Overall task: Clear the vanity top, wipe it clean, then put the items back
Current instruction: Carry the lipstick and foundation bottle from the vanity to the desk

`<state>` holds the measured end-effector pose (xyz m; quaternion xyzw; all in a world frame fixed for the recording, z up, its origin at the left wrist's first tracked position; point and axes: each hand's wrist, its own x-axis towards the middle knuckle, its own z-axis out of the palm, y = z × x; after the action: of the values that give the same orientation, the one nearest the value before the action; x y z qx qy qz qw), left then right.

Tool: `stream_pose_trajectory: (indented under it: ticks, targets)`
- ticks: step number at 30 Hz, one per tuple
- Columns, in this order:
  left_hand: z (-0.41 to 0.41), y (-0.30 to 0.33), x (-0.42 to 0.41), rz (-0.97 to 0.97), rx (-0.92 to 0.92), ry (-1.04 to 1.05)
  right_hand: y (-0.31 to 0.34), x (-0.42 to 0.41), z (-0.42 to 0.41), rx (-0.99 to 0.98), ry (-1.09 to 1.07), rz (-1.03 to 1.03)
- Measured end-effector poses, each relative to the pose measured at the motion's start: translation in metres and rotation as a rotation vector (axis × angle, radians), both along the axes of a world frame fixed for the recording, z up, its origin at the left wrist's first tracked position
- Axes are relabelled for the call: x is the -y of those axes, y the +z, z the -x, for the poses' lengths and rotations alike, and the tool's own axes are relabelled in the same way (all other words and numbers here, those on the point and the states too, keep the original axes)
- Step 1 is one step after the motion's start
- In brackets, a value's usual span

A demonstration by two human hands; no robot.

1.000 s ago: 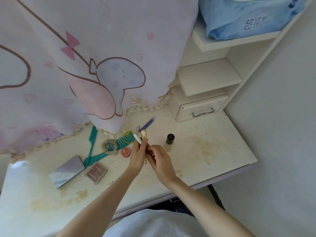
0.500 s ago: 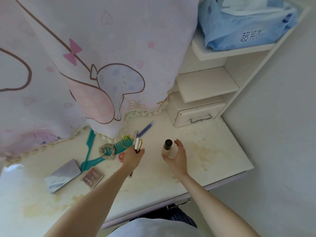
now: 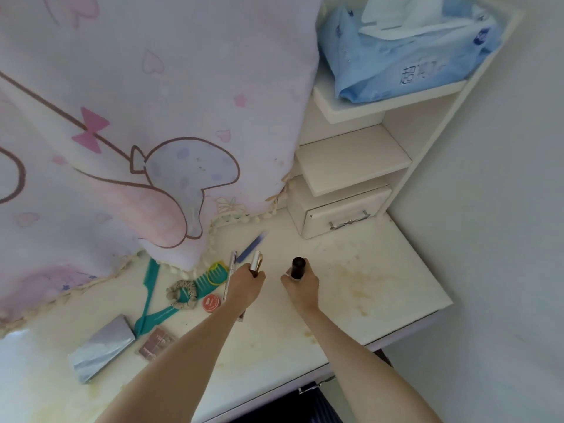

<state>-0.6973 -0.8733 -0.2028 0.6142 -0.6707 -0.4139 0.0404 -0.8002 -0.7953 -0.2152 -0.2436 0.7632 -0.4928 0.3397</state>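
On the left of the table (image 3: 360, 288), a silver-grey flat case (image 3: 102, 352) lies near the front edge, with a small brown compact (image 3: 156, 344) just beside it. Behind these, two teal combs (image 3: 149, 296) cross each other; a beige scrunchie (image 3: 183, 294) sits over one of them, and a small red round tin (image 3: 211, 303) rests beside it. The printed curtain (image 3: 146, 117) hangs over the back of the table, its fringe touching the comb ends. A blue stick (image 3: 251, 247) lies near the fringe.

My left hand (image 3: 245, 285) is curled around a bundle of slim cosmetic tubes (image 3: 255, 261), including a silver pen-shaped one (image 3: 231, 274); the bundle points up and away from me. My right hand (image 3: 300, 286) grips a small bottle with a black cap (image 3: 297, 268), upright; whether its base touches the table I cannot tell. Yellowish stains mark the surface to the right. At the far right stand a small drawer (image 3: 338, 215) and shelves, the top shelf carrying a blue tissue pack (image 3: 406, 53).
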Motion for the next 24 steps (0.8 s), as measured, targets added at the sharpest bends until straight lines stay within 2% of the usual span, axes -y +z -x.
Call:
stream_pose_trajectory:
  ticks: [5,8,12,15,24]
  targets:
    - [0.032,0.002,-0.018,0.002,-0.028,-0.194,0.014,-0.026,0.011,0.069,-0.25,0.048]
    - [0.059,0.008,-0.045,-0.012,-0.051,-0.404,0.025,-0.062,0.024,0.161,-0.449,0.029]
    - [0.097,0.026,-0.102,-0.035,-0.106,-0.695,0.039,-0.138,0.037,0.166,-0.764,0.022]
    - [0.123,0.048,-0.17,-0.035,-0.136,-0.904,0.052,-0.216,0.037,0.159,-1.002,-0.007]
    - [0.134,0.093,-0.443,-0.043,-0.243,-1.561,0.093,-0.476,-0.04,-0.119,-1.623,0.041]
